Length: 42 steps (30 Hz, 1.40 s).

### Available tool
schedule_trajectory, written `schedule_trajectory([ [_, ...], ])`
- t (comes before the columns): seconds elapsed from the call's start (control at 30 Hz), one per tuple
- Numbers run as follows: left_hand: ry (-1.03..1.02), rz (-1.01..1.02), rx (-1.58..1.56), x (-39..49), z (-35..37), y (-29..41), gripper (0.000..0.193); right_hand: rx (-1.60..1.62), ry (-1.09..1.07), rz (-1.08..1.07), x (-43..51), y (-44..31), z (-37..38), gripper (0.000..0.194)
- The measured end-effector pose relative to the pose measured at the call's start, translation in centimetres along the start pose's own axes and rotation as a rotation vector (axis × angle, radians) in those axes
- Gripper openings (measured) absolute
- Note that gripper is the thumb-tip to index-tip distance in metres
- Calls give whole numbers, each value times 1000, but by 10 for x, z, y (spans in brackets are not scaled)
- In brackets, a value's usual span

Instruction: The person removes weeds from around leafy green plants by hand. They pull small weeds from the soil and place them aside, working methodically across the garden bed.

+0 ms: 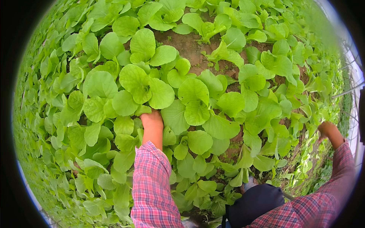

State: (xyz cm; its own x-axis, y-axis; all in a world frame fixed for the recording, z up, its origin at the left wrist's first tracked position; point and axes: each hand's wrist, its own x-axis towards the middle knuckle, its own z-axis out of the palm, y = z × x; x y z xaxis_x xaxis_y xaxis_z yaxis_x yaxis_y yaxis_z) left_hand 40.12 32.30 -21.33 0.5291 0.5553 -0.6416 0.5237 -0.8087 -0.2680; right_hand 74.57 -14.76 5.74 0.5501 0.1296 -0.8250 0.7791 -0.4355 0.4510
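My left hand (153, 122) reaches down among the broad light-green leaves of a leafy vegetable plant (142, 85) near the middle of the view. Leaves cover its fingers, so whether they grip a stem cannot be seen. Off to the far right, my right hand (328, 131) hangs above the edge of the bed, with its fingers pointing down. No object shows clearly in it. Another leafy plant (196, 104) grows just right of my left hand. Pink plaid sleeves (154, 182) cover both arms.
Dense leafy greens (62, 128) spread across the left. Bare brown soil (194, 51) shows between plants at the upper middle. Thin metal rods (346, 91) and pale sheeting (358, 114) run along the right. A dark cloth-covered shape (253, 202) lies close at bottom right.
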Motion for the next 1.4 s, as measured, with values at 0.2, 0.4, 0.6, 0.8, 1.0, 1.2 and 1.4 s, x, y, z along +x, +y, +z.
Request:
schedule_trajectory([
  [0.2, 44, -41, 22, -7, 6, -16, 51, 565, 1019, -1055, 43, -238, -174, 20],
  [0.4, 4, -20, -42, -13, -14, -9, 55, 775, 903, -1386, 122, -394, -300, 23],
  [0.6, -117, -37, 37, -18, -13, -11, 55, 554, 610, -1126, 158, -383, -303, 28],
  [0.8, 179, 23, 3, -10, 2, -10, 56, 345, 484, -883, 169, -398, -295, 43],
  [1.0, 197, 57, 131, -10, 14, -24, 61, 854, 518, -928, 173, -444, -292, 59],
  [1.2, 270, 78, 73, -12, 16, -23, 64, 1068, 531, -835, 182, -473, -282, 43],
  [1.4, -21, -42, 166, -12, 8, -28, 63, 1179, 1018, -927, 200, -501, -261, 17],
])
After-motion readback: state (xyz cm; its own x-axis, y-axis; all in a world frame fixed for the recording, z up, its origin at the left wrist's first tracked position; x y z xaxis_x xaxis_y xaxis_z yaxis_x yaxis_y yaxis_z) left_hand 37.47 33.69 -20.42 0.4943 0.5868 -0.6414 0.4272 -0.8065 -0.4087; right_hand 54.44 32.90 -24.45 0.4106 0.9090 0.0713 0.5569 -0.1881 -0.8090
